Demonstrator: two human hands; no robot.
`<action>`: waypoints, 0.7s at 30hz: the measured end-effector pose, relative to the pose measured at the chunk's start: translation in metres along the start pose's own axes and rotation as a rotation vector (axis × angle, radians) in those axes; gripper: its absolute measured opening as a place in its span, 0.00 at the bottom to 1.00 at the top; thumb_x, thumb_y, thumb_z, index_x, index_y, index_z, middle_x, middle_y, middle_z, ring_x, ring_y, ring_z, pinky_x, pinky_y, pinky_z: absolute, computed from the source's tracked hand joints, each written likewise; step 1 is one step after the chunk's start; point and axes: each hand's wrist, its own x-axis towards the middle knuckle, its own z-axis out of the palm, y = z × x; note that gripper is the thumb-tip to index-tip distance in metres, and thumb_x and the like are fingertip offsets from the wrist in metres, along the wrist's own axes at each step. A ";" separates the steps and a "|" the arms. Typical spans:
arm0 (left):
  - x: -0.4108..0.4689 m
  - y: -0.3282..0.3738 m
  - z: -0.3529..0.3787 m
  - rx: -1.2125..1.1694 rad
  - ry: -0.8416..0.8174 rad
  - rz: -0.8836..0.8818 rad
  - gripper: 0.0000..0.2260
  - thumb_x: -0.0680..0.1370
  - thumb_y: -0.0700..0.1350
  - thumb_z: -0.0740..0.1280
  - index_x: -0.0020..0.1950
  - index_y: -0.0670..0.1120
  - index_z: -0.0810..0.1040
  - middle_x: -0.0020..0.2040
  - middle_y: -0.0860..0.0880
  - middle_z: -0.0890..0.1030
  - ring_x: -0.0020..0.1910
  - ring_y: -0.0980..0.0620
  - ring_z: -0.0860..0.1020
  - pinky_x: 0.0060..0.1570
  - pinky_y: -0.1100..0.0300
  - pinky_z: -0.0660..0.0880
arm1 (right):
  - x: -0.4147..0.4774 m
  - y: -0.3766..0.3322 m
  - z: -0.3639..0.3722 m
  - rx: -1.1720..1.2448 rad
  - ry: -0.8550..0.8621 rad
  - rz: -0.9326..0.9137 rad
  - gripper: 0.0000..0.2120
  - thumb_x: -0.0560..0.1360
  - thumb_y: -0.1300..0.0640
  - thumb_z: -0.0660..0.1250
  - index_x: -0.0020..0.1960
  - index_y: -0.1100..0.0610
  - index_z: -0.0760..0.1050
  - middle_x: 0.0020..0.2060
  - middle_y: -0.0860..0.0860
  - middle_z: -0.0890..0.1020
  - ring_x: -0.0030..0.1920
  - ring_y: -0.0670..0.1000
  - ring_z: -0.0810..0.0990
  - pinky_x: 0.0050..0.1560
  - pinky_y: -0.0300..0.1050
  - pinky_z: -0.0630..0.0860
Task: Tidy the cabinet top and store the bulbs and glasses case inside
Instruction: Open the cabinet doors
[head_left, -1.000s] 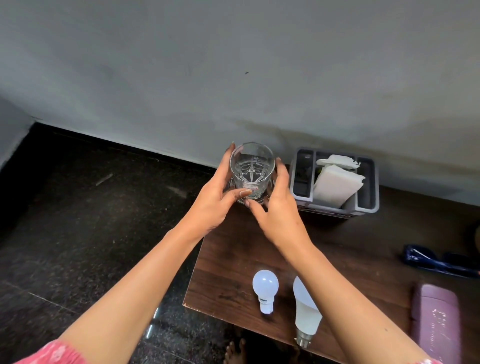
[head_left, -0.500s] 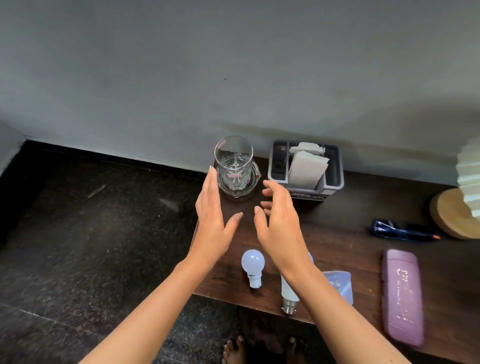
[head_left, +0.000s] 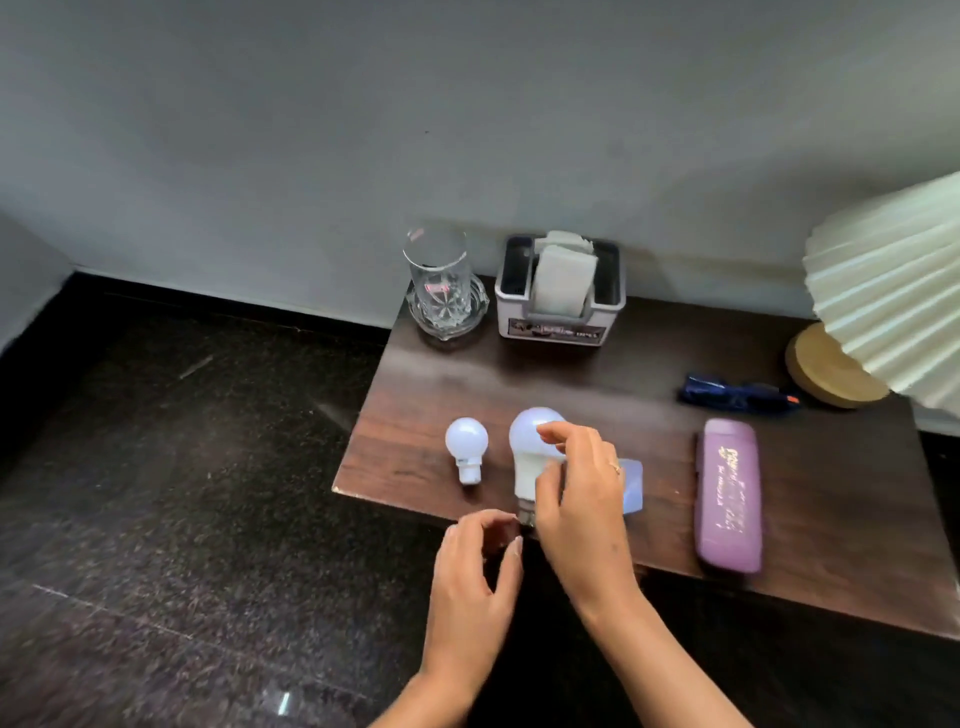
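Two white bulbs lie on the dark wooden cabinet top (head_left: 571, 374) near its front left corner. The small bulb (head_left: 466, 441) lies alone on the left. My right hand (head_left: 582, 499) rests over the large bulb (head_left: 530, 434), with the index finger on its dome and the thumb on its neck. Just off the front edge, my left hand (head_left: 472, 577) hovers with curled, parted fingers next to the large bulb's metal base and holds nothing. The purple glasses case (head_left: 730, 493) lies lengthwise to the right, untouched.
A clear glass (head_left: 436, 275) stands in a glass dish (head_left: 447, 312) at the back left, beside a grey tissue holder (head_left: 558, 322). Blue glasses (head_left: 737, 397) and a pleated lamp (head_left: 893, 291) occupy the back right. A pale blue packet (head_left: 631, 486) lies under my right hand. Dark floor lies left.
Both hands let go of the glass in its dish at the back and drew toward the front edge. My right hand came down onto the large bulb; the left dropped beside its base.
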 end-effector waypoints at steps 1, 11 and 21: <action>-0.013 -0.005 0.008 -0.001 -0.024 -0.037 0.09 0.71 0.56 0.60 0.48 0.57 0.73 0.46 0.58 0.77 0.47 0.60 0.75 0.47 0.72 0.69 | -0.014 0.005 -0.007 -0.051 0.020 -0.036 0.15 0.70 0.61 0.52 0.54 0.54 0.70 0.51 0.50 0.75 0.50 0.50 0.70 0.53 0.46 0.67; -0.074 -0.081 0.090 -0.049 -0.048 -0.116 0.17 0.76 0.43 0.65 0.62 0.51 0.67 0.57 0.57 0.70 0.59 0.60 0.69 0.60 0.69 0.64 | -0.144 0.120 0.000 -0.149 0.158 -0.044 0.10 0.70 0.59 0.55 0.50 0.53 0.68 0.49 0.50 0.71 0.49 0.46 0.66 0.54 0.33 0.60; -0.044 -0.160 0.178 -0.371 0.169 0.242 0.19 0.74 0.42 0.66 0.63 0.55 0.68 0.63 0.55 0.70 0.63 0.61 0.70 0.63 0.69 0.66 | -0.134 0.245 0.073 0.134 0.309 -0.076 0.28 0.69 0.67 0.68 0.66 0.62 0.62 0.62 0.58 0.66 0.65 0.53 0.66 0.67 0.43 0.64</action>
